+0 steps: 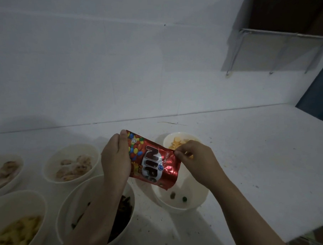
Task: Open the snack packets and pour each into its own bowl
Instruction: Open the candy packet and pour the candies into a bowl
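A red Nips candy packet (155, 159) hangs tilted over a white bowl (201, 198), its open corner pointing down. Two small candies (178, 197) lie in that bowl. My left hand (115, 159) grips the packet's upper left edge. My right hand (195, 159) pinches its right edge. Other white bowls hold snacks: yellow chips (176, 143) behind my right hand, pale biscuits (74, 167) to the left, dark snacks (124, 213) under my left forearm, yellow sticks (17, 234) at bottom left.
One more bowl with pale pieces (5, 171) sits at the far left edge. The white counter (260, 164) meets a white wall behind and drops off at the lower right. A metal-legged shelf (275, 43) hangs at upper right.
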Demonstrator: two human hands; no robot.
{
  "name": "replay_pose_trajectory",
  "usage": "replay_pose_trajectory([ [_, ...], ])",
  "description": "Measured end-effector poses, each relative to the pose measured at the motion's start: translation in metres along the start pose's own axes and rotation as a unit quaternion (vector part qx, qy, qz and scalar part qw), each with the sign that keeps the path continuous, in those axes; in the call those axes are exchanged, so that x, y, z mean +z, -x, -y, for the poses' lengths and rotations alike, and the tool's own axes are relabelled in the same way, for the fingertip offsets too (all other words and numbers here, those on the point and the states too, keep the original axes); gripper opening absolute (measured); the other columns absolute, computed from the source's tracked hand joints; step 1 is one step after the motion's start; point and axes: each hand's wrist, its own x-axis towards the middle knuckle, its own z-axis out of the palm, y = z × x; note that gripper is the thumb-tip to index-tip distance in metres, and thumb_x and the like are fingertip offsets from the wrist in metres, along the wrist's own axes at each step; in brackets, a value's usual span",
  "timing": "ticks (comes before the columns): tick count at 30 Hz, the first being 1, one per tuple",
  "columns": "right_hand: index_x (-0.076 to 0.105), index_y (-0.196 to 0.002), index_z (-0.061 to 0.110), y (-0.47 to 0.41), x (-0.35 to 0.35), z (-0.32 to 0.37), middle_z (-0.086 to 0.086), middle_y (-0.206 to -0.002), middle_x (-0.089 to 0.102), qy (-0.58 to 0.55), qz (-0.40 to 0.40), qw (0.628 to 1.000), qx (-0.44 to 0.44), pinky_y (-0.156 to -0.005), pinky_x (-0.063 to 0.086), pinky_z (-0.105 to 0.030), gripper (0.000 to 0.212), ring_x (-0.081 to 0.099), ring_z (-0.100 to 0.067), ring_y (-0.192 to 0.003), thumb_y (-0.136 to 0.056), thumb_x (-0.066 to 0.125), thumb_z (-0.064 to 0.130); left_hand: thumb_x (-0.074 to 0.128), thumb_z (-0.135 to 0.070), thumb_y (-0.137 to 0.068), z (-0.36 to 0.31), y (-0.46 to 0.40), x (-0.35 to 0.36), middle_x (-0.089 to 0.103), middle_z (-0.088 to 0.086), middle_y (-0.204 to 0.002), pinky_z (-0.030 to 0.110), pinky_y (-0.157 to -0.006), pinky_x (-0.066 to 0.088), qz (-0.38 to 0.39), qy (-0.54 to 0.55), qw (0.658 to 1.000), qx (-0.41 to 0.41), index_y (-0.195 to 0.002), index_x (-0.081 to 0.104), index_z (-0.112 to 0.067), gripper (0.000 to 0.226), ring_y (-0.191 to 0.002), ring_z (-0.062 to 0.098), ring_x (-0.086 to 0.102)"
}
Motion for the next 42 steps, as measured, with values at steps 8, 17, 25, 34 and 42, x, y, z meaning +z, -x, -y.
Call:
replay_pose_trajectory([
  [8, 0.074, -0.102, 0.022, 0.004, 0.003, 0.004, 0.011, -0.101, 0.067, 0.015, -0.008, 1.000, -0.008, -0.069, 0.031, -0.005, 0.018, 0.053, -0.001, -0.082, -0.096, 0.059, 0.029, 0.030, -0.049, -0.101, -0.006, 0.000, -0.002, 0.059, -0.005, -0.075, 0.017, -0.059, 0.042, -0.007, -0.022, 1.000, 0.017, -0.088, 0.056, -0.013, 0.045, -0.071, 0.004, 0.060],
  [17, 0.074, -0.099, 0.023, 0.005, 0.006, 0.004, 0.011, -0.099, 0.066, 0.010, -0.025, 1.000, -0.011, -0.070, 0.029, -0.004, 0.016, 0.052, -0.002, -0.083, -0.096, 0.059, 0.027, 0.031, -0.048, -0.101, -0.009, -0.001, -0.001, 0.058, -0.006, -0.073, 0.013, -0.056, 0.040, -0.011, -0.019, 1.000, 0.019, -0.088, 0.054, -0.013, 0.044, -0.068, 0.003, 0.059],
  [25, 0.075, -0.102, 0.025, 0.009, 0.001, 0.002, 0.014, -0.098, 0.066, 0.035, -0.017, 0.999, -0.007, -0.072, 0.035, -0.008, 0.018, 0.055, -0.004, -0.086, -0.096, 0.058, 0.029, 0.033, -0.048, -0.100, -0.014, 0.003, -0.001, 0.059, -0.006, -0.071, 0.010, -0.053, 0.040, -0.004, -0.006, 1.000, 0.023, -0.085, 0.053, -0.012, 0.044, -0.064, 0.002, 0.060],
  [34, 0.074, -0.108, 0.030, 0.013, -0.004, 0.006, 0.013, -0.105, 0.069, 0.091, -0.032, 0.995, -0.010, -0.086, 0.042, -0.017, 0.021, 0.058, -0.006, -0.092, -0.098, 0.055, 0.029, 0.035, -0.048, -0.100, -0.017, 0.002, 0.001, 0.060, -0.006, -0.072, 0.010, -0.053, 0.042, -0.004, 0.003, 1.000, 0.030, -0.086, 0.053, -0.010, 0.044, -0.065, 0.002, 0.062],
  [42, 0.074, -0.108, 0.030, 0.015, -0.004, 0.006, 0.012, -0.106, 0.072, 0.115, -0.017, 0.993, -0.002, -0.095, 0.045, -0.023, 0.022, 0.062, -0.008, -0.095, -0.098, 0.055, 0.029, 0.035, -0.049, -0.099, -0.017, 0.005, 0.002, 0.060, -0.007, -0.071, 0.007, -0.046, 0.042, 0.007, 0.000, 0.999, 0.039, -0.082, 0.050, -0.014, 0.042, -0.064, 0.002, 0.062],
])
